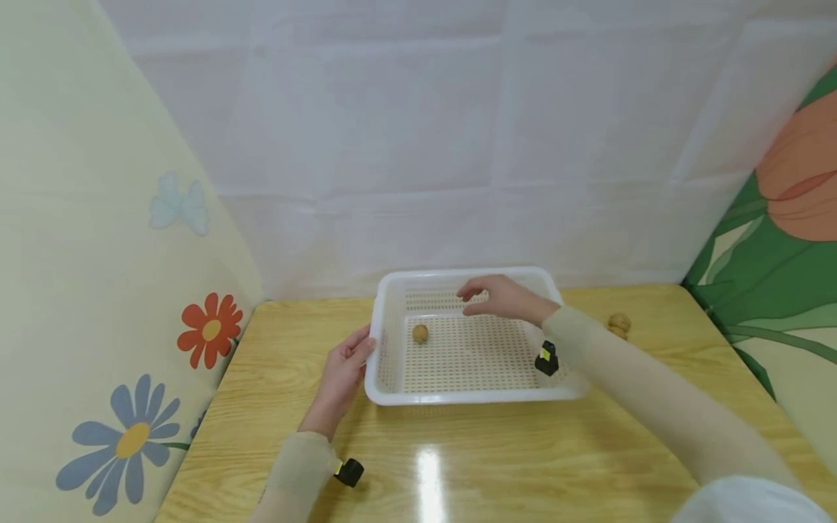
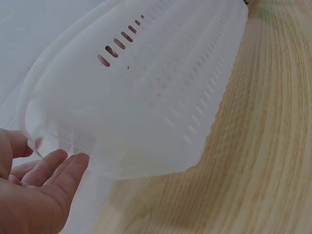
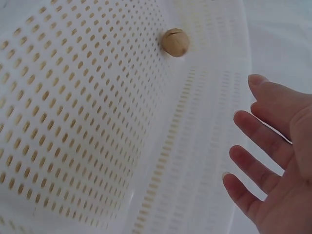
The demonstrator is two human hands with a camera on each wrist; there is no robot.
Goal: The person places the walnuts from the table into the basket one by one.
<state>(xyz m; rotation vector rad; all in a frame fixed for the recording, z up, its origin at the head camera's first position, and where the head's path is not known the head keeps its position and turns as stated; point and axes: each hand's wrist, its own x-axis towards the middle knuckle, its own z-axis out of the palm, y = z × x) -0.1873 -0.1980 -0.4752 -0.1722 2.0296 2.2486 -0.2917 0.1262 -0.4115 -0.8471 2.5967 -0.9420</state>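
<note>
One walnut (image 1: pixel 421 334) inside basket (image 1: pixel 458 399) | left hand (image 1: pixel 344 367): pinching basket edge | right hand (image 1: pixel 502 296): empty, fingers parted, above basket | step: apparently loading | next: likely reach right for outer walnuts (image 1: pixel 620 320)

Left forearm (image 1: pixel 294 476) slanting over left half of desk (image 1: pixel 523 457) toward far edge, wrist (image 1: pixel 317 427) bending only slightly; left hand (image 1: pixel 343 370) pinching, thumb (image 1: pixel 363 351) lying uppermost, fingers (image 2: pixel 72 176) lying underneath. Right forearm (image 1: pixel 654 399) slanting in from right-edge side; right hand (image 1: pixel 506 296) hovering nearer far edge, thumb and fingers standing apart, loosely curving.
</note>
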